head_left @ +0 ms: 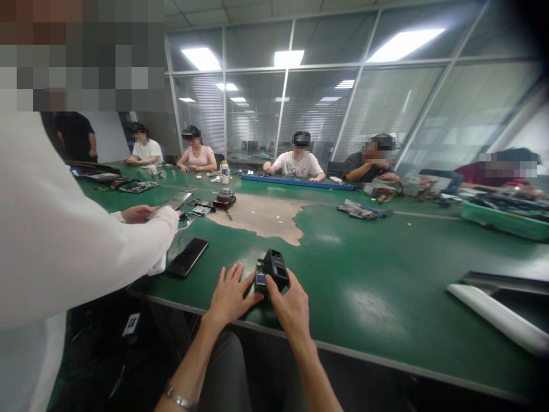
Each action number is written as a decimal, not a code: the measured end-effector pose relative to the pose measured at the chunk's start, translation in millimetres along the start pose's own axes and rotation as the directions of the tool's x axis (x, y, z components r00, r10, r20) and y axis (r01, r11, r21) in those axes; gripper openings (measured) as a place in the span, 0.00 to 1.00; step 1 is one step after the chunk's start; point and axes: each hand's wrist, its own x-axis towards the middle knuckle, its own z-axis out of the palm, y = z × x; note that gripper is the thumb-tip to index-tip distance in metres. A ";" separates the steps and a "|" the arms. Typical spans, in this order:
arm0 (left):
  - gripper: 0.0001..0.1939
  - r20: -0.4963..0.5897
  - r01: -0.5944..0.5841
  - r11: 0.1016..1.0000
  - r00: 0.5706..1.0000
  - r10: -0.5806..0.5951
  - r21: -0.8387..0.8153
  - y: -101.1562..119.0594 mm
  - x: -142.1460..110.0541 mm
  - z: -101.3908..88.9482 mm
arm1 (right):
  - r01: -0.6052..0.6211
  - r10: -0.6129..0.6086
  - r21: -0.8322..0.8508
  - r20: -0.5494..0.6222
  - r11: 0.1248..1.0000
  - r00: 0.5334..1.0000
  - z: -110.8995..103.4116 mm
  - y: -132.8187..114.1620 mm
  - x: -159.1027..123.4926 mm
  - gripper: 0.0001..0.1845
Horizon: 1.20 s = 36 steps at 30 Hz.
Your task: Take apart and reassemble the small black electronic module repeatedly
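Observation:
A black plastic housing (275, 266) with rectangular openings stands on the green table near its front edge. Against its left side sits a small green circuit board (259, 276) with a blue part on it. My right hand (290, 300) grips the housing from the right, its thumb lying over the board's side. My left hand (231, 293) rests on the table just left of the board, fingers spread, the fingertips at or close to the board's edge. Whether they touch it is unclear. A black smartphone (189, 257) lies farther left.
At my left stands a person in a white sleeve (146, 243), holding a flat device. Ahead lie a bare brown patch (266, 220) of tabletop, a red and black device (225, 198) and grey gloves (360, 210). A white-edged frame (493, 312) lies right. Several people sit opposite.

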 end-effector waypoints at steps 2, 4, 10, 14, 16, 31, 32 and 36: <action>0.34 -0.005 0.002 1.000 1.000 -0.002 0.006 -0.5 -0.5 0.3 | 0.008 -0.008 -0.009 0.002 1.000 1.000 8.0 -6.4 1.2 0.26; 0.33 -0.006 0.001 1.000 1.000 -0.001 0.009 -1.2 -1.0 0.7 | 0.013 -0.013 -0.036 0.011 0.999 1.000 13.7 -10.3 2.6 0.24; 0.31 0.000 -0.005 1.000 1.000 0.005 0.002 -3.5 -3.0 1.2 | 0.038 -0.028 -0.168 0.062 0.985 0.998 22.1 -17.0 2.7 0.18; 0.30 0.000 -0.008 1.000 1.000 0.008 -0.007 -4.6 -3.4 0.0 | 0.055 -0.039 -0.232 0.075 0.971 0.996 26.8 -15.8 -2.8 0.18; 0.30 0.002 -0.006 1.000 1.000 0.006 -0.003 -5.1 -3.2 -0.3 | 0.065 -0.048 -0.260 0.072 0.963 0.996 29.0 -14.0 -6.0 0.19; 0.33 0.012 -0.008 1.000 1.000 0.009 -0.015 -5.1 -3.8 -1.5 | 0.115 -0.101 -0.362 0.056 0.925 0.993 42.0 22.5 -30.0 0.34; 0.33 0.013 -0.004 1.000 1.000 0.004 -0.018 -4.8 -3.9 -2.4 | 0.121 -0.110 -0.362 0.051 0.924 0.993 42.5 23.7 -31.4 0.36; 0.33 0.036 0.009 1.000 0.999 -0.008 -0.025 -2.6 -3.8 -5.3 | 0.140 -0.141 -0.356 0.023 0.924 0.990 42.8 21.5 -34.3 0.40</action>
